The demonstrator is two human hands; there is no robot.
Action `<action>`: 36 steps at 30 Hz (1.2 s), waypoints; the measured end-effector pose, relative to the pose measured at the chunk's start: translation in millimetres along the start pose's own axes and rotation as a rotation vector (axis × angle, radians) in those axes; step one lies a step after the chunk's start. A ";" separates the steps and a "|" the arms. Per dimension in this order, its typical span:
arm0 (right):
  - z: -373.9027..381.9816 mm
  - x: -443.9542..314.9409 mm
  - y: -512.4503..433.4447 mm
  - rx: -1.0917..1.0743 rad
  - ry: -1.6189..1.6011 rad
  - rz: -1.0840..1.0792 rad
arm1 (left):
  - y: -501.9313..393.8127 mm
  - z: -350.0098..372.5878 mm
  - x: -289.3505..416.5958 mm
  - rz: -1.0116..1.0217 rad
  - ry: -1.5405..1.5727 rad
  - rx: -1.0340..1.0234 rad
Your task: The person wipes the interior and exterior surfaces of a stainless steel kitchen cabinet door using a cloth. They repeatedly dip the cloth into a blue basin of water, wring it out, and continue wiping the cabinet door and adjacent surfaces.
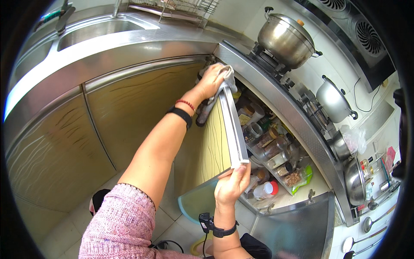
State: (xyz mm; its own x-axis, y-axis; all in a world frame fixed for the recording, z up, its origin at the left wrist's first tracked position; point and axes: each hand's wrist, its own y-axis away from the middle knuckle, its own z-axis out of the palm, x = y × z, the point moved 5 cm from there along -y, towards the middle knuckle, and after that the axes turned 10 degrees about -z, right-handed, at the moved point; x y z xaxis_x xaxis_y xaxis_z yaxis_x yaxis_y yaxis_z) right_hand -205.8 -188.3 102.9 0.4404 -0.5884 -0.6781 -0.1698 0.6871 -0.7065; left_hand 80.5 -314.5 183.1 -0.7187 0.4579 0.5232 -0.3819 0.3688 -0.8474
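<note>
My left hand (pixel 210 81), reaching up from the lower left, grips a grey cloth (pixel 229 79) folded over the upper end of an open cabinet door's metal edge (pixel 233 126). Part of the cloth hangs behind the door, beside its yellow patterned panel (pixel 213 139). At the near lower corner of this door, my right hand (pixel 231 186) holds the frame, thumb on the edge; its other fingers are partly hidden. Right of the door, inside the cabinet, stand jars (pixel 253 132) and a white bottle with a red cap (pixel 266 190).
Another open door (pixel 292 226) lies low at the right. Above the cabinet run the metal counter edge (pixel 275 84) and a stove with a large steel pot (pixel 286 40). A silver pot (pixel 334 98) sits farther right. A sink (pixel 100 32) is at the upper left, above closed cabinet doors (pixel 139 106).
</note>
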 end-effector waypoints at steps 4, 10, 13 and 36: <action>-1.2 2.3 0.1 -0.042 0.082 -0.078 | -11.7 9.4 -33.7 -0.115 0.172 -0.054; -3.3 9.9 2.8 0.104 0.009 -0.179 | -3.2 11.3 -49.5 -0.164 0.270 0.143; -5.4 7.5 5.1 0.042 0.145 -0.227 | 0.6 8.7 -48.1 -0.172 0.136 0.215; -15.6 -1.3 13.5 0.415 0.158 -0.167 | 95.3 18.0 -37.6 -0.287 0.420 0.180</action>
State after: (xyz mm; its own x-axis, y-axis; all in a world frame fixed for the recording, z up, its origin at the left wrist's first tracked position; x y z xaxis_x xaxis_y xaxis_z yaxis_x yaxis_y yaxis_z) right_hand -222.4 -184.9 91.1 0.2865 -0.7411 -0.6072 0.2730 0.6707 -0.6897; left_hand 60.7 -311.2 81.1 -0.2905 0.6569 0.6957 -0.6491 0.3989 -0.6477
